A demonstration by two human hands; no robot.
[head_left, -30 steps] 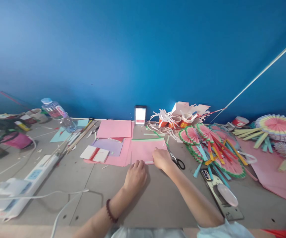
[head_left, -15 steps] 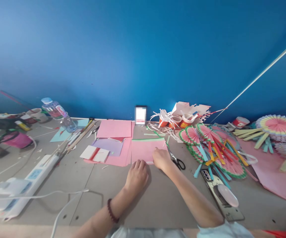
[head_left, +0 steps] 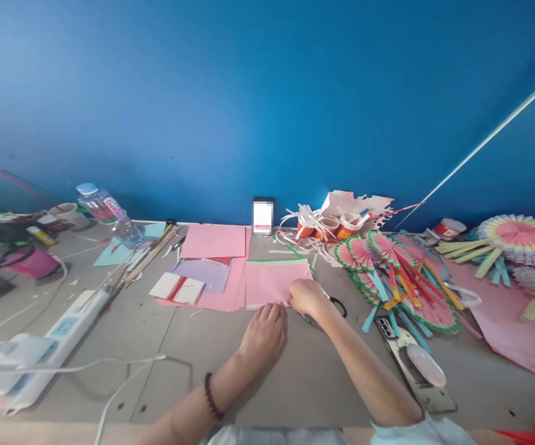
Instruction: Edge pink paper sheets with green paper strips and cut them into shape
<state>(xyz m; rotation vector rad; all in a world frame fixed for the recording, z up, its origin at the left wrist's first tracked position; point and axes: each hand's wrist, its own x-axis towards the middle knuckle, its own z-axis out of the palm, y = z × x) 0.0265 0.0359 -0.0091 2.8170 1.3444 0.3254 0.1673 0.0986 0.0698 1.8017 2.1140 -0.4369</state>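
Observation:
A pink sheet of paper lies on the grey table, with a green strip along its far edge and a pale strip at its near edge. My left hand rests palm down at that near edge, its fingers close together on the paper's border. At the sheet's right side, my right hand has its fingers curled and pressed down near the corner. Whatever lies under either hand's fingertips is hidden. Black-handled scissors lie just right of my right hand, partly covered by it.
Pink and purple sheets lie to the left, beside wooden sticks, a bottle and a power strip. Folded paper fans and a phone are on the right. Paper cups stand by the wall.
Both hands have shifted slightly to the right along the near edge of the pink sheet. My right hand now covers more of the scissors.

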